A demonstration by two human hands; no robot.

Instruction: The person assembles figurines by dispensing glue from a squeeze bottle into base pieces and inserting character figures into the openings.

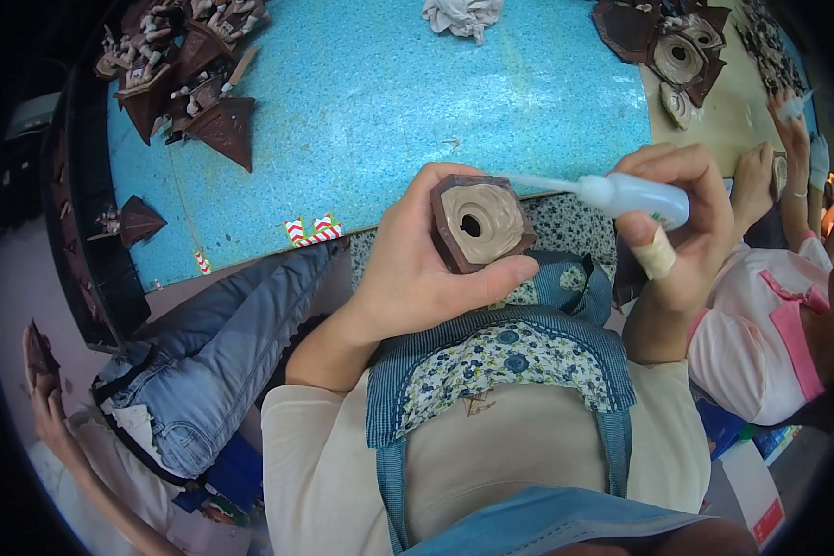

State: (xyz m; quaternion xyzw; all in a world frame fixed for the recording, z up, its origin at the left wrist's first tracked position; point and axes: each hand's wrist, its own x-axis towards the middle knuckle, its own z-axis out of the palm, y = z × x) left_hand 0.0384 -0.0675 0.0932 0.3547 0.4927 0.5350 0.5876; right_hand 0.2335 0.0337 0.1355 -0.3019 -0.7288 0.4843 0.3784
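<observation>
My left hand (403, 283) is closed around a brown angular figurine base (505, 222) with a cream, swirled face and a dark round hole in its middle. The face is turned up toward me. My right hand (700, 236) grips a translucent white glue bottle (653, 201), tilted on its side. Its long thin nozzle points left, with the tip at the far edge of the base; whether it touches I cannot tell. A beige wrap (655, 255) covers part of my right thumb.
Brown pointed pieces with small figures (195, 74) lie heaped on the blue table (371, 102) at far left. A crumpled white cloth (463, 14) is at the back. More cream-faced pieces (678, 60) sit at far right. Co-workers sit close on both sides, a person's hand (752, 185) near my right.
</observation>
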